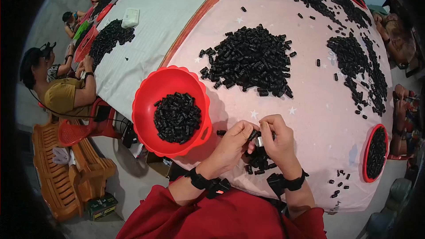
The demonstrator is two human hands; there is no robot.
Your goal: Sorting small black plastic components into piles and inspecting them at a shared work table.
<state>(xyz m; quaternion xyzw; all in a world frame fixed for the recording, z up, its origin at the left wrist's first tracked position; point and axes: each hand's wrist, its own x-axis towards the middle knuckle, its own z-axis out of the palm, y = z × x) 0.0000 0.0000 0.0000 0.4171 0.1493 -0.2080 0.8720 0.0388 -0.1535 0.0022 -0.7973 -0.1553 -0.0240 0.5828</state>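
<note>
My left hand (229, 147) pinches a small black cylindrical plastic part (253, 135) between thumb and fingers. Close against it, my right hand (279, 139) is closed too, its fingertips meeting at the part; a bit of something pale or shiny shows there, too small to name. Below both hands lies a small heap of black parts (258, 163) on the pink cloth. Left of my left hand, a red scalloped bowl (144, 102) holds many of the same parts. A large pile of black parts (250, 59) lies beyond my hands.
More black parts (354, 66) spread along the right side, near a red-rimmed container (366, 168). A wooden strip (195, 20) divides the pink cloth from a pale surface (164, 4). People sit at the left and right edges. A wooden bench (55, 168) stands at lower left.
</note>
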